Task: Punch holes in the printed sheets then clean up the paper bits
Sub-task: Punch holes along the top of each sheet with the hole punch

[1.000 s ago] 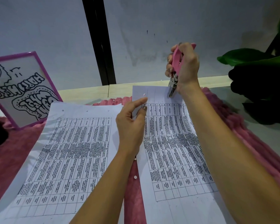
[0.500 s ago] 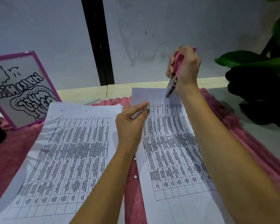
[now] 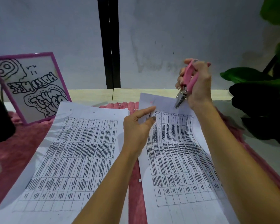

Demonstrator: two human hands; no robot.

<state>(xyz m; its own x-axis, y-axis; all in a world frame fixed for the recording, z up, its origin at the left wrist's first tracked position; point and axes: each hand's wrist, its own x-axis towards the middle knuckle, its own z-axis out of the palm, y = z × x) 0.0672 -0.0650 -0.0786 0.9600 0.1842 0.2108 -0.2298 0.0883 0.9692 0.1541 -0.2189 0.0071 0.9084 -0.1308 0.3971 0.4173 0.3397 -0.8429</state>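
On the bench (image 3: 90,94), over a fluffy pink mat (image 3: 19,152), a pile of white printed sheets (image 3: 71,159) lies at the left with holes already along its far margin. A single white printed sheet (image 3: 176,159) lies at the right, its far end raised, and a purple-framed drawing (image 3: 31,88) leans at the far left. The left hand (image 3: 136,126) pinches the single sheet's far left edge between thumb and forefinger. The right hand (image 3: 196,84) curls round a pink-handled metal hole punch (image 3: 187,83), whose nose meets the far margin. To punch well, I judge: hold the paper taut, seat the margin fully, stay clear of the table, match the pile's spacing, and squeeze once, firmly. Small white paper bits (image 3: 139,180) lie on the mat between the sheets. The tables' print is too small to read, and the drawing's bubble letters look mirrored and illegible.
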